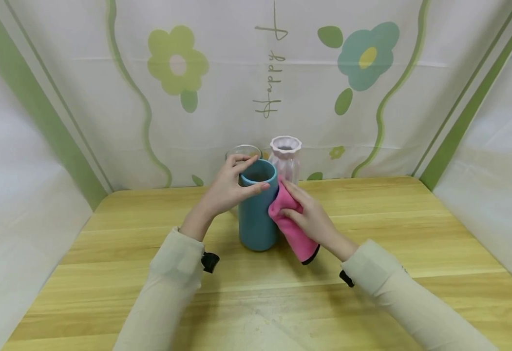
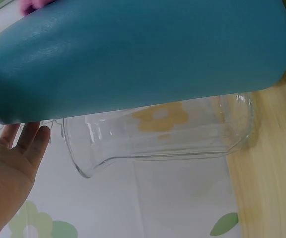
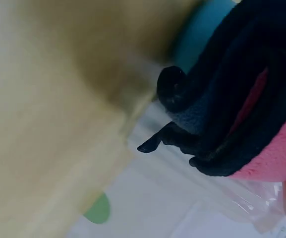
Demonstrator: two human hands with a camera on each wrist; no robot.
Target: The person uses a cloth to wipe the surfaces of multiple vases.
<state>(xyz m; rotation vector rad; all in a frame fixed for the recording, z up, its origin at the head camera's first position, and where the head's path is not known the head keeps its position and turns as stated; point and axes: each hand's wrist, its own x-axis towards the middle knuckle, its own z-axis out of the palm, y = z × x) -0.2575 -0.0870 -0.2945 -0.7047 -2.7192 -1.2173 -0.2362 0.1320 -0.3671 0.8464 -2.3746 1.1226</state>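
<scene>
A tall teal vase (image 1: 257,222) stands upright on the wooden table in the head view. My left hand (image 1: 222,190) holds it at the top, thumb and fingers spread about the rim. In my right hand (image 1: 312,217) is a folded pink cloth (image 1: 297,239) with a dark edge, gripped and pressed against the vase's right side. The left wrist view shows the vase (image 2: 147,54) up close and the left fingers (image 2: 33,144) at its mouth end. The right wrist view mostly shows the cloth's black border (image 3: 242,94).
Behind the teal vase stand a clear glass vase (image 2: 167,139) with a flared lip and a pale pink fluted vase (image 1: 286,163). A white curtain (image 1: 238,48) with printed flowers rises at the table's (image 1: 383,224) back edge, and white side walls flank it.
</scene>
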